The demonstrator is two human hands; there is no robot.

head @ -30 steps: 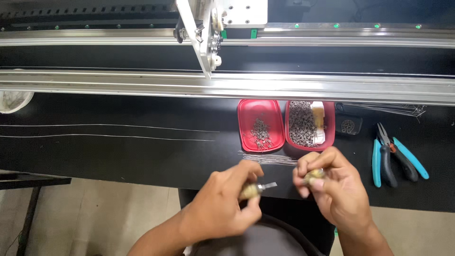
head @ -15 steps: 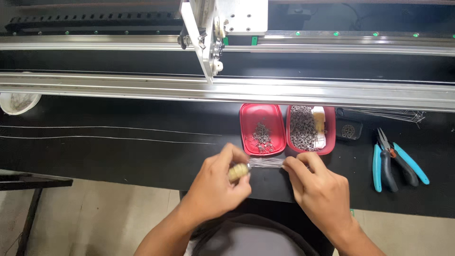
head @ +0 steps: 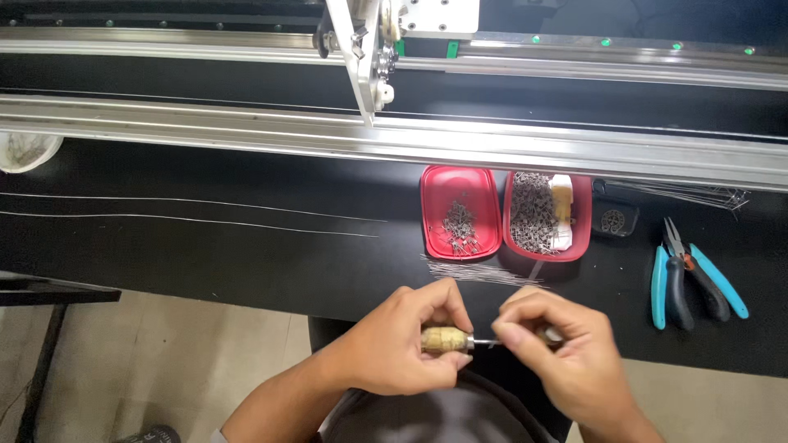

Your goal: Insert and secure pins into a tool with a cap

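The left hand curled around a small wooden-handled tool, palm down; the right hand pinched narrowly at its thin metal tip, fingers bunched, wrist bent.

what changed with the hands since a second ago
The right hand let go of the tan piece it held near the trays and came in to pinch the thin metal pin sticking out of the tan handle. The left hand kept hold of that handle throughout. The red trays, wire bundle and pliers stayed put.
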